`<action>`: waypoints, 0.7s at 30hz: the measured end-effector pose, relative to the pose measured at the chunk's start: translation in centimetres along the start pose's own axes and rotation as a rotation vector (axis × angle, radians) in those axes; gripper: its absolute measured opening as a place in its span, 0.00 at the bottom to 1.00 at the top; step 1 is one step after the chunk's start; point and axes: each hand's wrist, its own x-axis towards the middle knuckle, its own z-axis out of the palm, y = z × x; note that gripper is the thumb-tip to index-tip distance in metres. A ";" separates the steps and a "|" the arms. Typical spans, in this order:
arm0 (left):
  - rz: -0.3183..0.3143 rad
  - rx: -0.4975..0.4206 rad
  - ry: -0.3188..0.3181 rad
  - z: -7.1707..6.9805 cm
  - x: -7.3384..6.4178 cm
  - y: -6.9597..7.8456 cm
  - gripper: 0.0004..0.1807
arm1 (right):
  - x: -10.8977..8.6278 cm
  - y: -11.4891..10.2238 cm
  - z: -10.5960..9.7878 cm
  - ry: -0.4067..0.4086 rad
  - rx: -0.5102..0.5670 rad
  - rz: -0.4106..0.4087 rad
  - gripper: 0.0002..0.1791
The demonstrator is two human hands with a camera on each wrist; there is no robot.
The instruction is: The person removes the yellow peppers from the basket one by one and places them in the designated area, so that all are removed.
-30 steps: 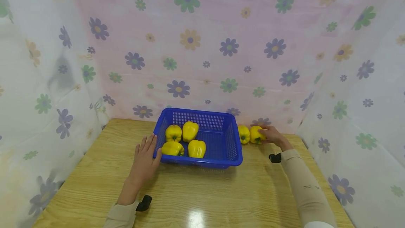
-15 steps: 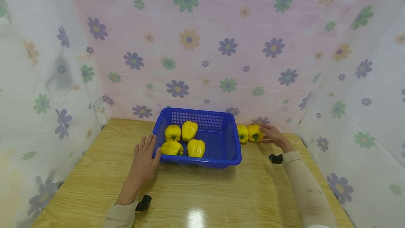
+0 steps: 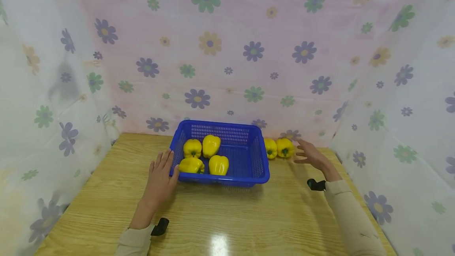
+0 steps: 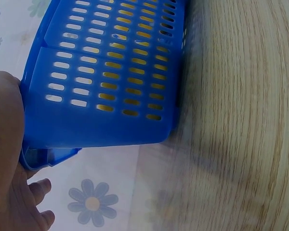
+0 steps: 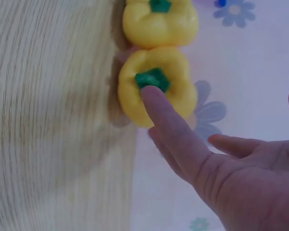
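Observation:
A blue plastic basket [image 3: 258,177] stands on the table with several yellow bell peppers [image 3: 211,146] in its left half. My left hand [image 3: 158,177] rests on the basket's left rim, its fingers straight; the left wrist view shows that hand [image 4: 7,159] against the slotted wall [image 4: 101,125]. Right of the basket, one yellow bell pepper [image 3: 271,148] sits against its side, and another bell pepper [image 3: 285,148] lies beside that one. My right hand [image 3: 313,156] is just right of the outer pepper [image 5: 180,96], apart from it, fingers extended and holding nothing.
The wooden table [image 3: 220,216] runs up to a flower-printed cloth [image 3: 227,50] hanging behind and on both sides. A black wrist camera [image 3: 160,227] sits at the left cuff and another black camera [image 3: 315,185] at the right.
My right hand has let go of the outer bell pepper and drawn away to the right. That pepper stays beside the other one. My left hand stays on the basket rim.

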 end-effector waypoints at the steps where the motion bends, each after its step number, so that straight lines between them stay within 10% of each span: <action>1: 0.000 -0.002 -0.002 0.0 0.0 0.0 0.34 | -0.3 -0.2 0.1 -0.004 0.008 -0.004 0.44; 21: 0.007 0.016 -0.004 0.0 0.0 0.0 0.34 | -6.8 -2.1 9.1 0.101 0.050 -0.347 0.35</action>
